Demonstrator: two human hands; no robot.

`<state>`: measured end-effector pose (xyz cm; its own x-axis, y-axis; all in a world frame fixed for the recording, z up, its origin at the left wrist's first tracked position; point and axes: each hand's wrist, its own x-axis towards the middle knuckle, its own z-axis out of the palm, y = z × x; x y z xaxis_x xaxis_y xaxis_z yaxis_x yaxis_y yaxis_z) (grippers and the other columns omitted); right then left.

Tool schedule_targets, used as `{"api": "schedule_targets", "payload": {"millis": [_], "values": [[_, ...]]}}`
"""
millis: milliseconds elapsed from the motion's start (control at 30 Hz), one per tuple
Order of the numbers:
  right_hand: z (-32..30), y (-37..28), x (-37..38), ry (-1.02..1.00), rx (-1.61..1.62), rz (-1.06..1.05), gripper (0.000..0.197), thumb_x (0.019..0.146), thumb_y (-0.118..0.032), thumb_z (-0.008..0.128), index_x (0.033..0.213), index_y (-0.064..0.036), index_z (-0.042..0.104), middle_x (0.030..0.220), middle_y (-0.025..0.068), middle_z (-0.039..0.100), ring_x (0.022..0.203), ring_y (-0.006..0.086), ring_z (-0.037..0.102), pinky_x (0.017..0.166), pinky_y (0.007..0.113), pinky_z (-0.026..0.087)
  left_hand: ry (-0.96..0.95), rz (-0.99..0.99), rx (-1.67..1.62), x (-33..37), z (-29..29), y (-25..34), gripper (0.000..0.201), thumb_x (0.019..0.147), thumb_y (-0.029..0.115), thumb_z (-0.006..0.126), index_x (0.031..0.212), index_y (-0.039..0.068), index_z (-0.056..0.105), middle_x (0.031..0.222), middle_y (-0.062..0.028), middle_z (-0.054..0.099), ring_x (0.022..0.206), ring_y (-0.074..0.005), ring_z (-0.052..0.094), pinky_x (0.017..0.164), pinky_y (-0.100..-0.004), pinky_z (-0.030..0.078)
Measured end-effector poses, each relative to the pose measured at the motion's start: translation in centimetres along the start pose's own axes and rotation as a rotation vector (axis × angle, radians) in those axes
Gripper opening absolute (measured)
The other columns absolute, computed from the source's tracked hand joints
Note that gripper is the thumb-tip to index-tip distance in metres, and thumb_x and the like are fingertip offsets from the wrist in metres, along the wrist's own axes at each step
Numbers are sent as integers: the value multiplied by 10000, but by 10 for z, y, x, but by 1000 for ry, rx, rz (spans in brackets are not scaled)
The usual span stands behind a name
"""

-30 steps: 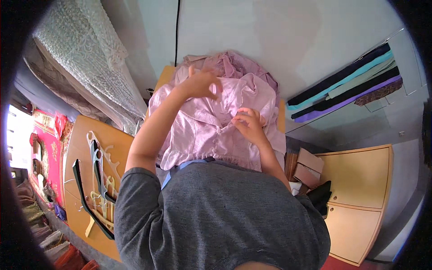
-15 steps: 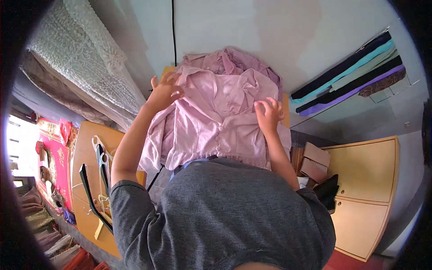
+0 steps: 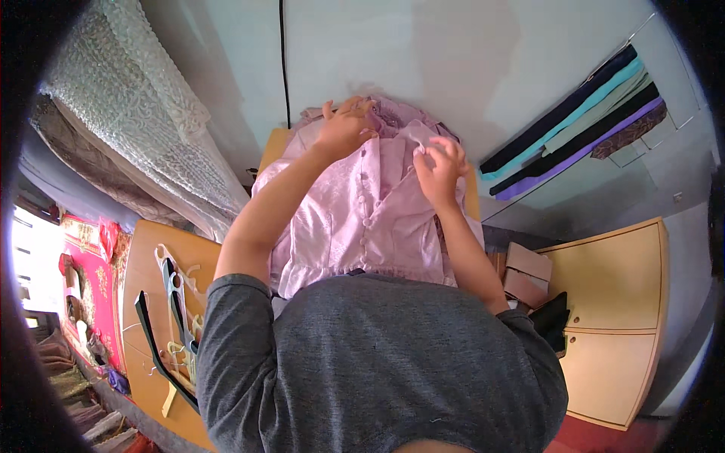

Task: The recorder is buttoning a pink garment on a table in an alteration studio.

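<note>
A shiny pink blouse [image 3: 325,219] with a row of covered buttons down its front lies spread before me, its gathered hem toward my body. Up at the neckline, my left hand [image 3: 349,130] has its thumb and some fingers bent onto the cloth at the left front, with one finger raised. My right hand [image 3: 440,167] pinches the right side of the collar between thumb and fingertips, its other fingers curled loosely. Behind both hands lies a bunched mauve garment [image 3: 408,113], partly covered by the blouse.
A wooden table [image 3: 273,149] shows under the clothes. White lace cloth [image 3: 128,98] hangs at left, above a board with several hangers [image 3: 172,283]. Folded cloths [image 3: 566,124] hang on a wall rack at right. Cardboard boxes [image 3: 527,272] stand beside a wooden cabinet [image 3: 604,279].
My left hand has moved right, from the blouse's left shoulder to the middle of the neckline, bringing the left front inward. My right hand has shifted slightly left and closed on the collar.
</note>
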<state>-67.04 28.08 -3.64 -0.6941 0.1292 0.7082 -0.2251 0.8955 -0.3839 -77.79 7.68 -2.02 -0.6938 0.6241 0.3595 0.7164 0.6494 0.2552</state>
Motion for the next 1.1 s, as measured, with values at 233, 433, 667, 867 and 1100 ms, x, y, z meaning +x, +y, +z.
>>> {"api": "schedule_targets", "payload": {"millis": [233, 433, 667, 867, 1100], "values": [[32, -10, -14, -247, -146, 205, 412, 731, -300, 655, 1106, -136, 614, 1300, 108, 423, 1220, 356, 328, 916, 646, 230, 235, -224, -74, -33, 31, 9, 300, 782, 257, 645, 1078, 275, 601, 1357, -17, 454, 1334, -260, 294, 972, -686, 157], [24, -31, -61, -617, -118, 37, 306, 692, -226, 694, 994, -183, 676, 1271, 24, 456, 1253, 269, 320, 962, 607, 182, 75, -468, -132, -109, 53, 35, 213, 745, 352, 672, 923, 242, 713, 1397, -79, 412, 1349, -357, 249, 965, -710, 77], [28, -36, -87, -585, -215, -24, 192, 702, -201, 666, 882, -134, 683, 1252, 36, 457, 1263, 278, 317, 927, 665, 203, 55, -496, -209, -139, 86, 65, 250, 789, 367, 646, 1002, 245, 697, 1398, -74, 411, 1364, -328, 223, 937, -713, 93], [22, -29, -88, -586, -188, -14, 120, 733, -207, 665, 849, -182, 682, 1196, 7, 497, 1232, 267, 358, 910, 652, 202, 109, -452, -214, -139, 93, 66, 217, 786, 347, 653, 950, 216, 707, 1373, -67, 444, 1348, -362, 248, 918, -716, 101], [36, -34, -85, -396, -4, -81, 107, 724, -221, 694, 829, -207, 677, 1138, 1, 523, 1159, 258, 414, 888, 566, 217, 97, -459, -194, -141, 103, 62, 200, 788, 284, 631, 958, 187, 672, 1368, -47, 450, 1357, -330, 241, 910, -711, 140]]}}
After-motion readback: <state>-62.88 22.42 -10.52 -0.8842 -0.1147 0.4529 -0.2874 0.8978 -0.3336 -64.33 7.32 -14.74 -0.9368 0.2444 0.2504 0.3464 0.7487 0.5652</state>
